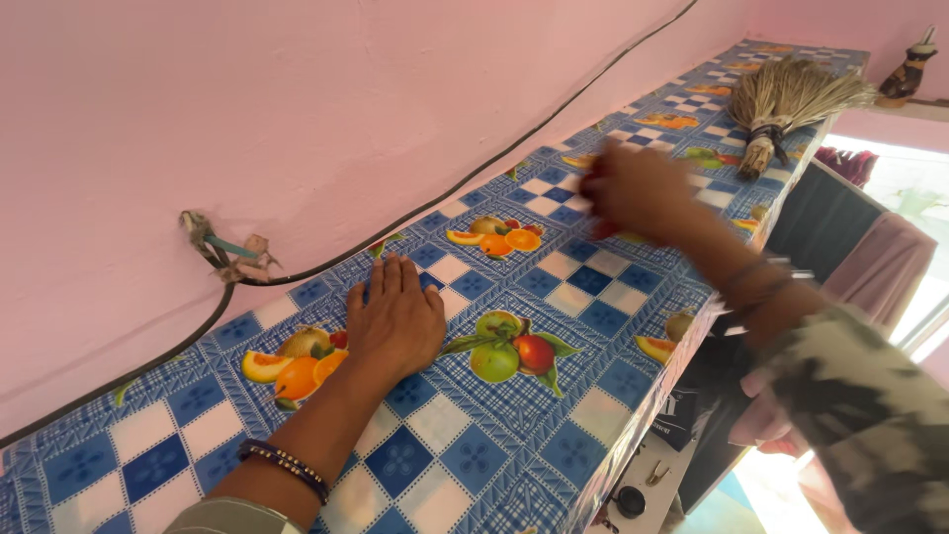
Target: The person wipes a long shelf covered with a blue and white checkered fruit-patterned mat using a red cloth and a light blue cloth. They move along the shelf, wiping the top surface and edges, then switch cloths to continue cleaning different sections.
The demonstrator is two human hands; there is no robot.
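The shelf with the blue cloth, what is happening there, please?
A person leans over a high shelf covered by a blue checked cloth with fruit pictures. The left hand lies flat on the cloth, fingers spread. The right hand is blurred and holds something small and red against the cloth; what it is cannot be told. A straw hand broom lies farther along, beside the pink wall.

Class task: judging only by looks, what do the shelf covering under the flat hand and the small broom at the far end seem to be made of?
Shelf covering: probably plastic-coated oilcloth or vinyl, smooth with a slight sheen, printed with blue checks and fruit, folding over the front edge. The left hand lies flat on it.
Broom: likely dried grass or plant fibre, matte straw-coloured strands bound with dark cord.
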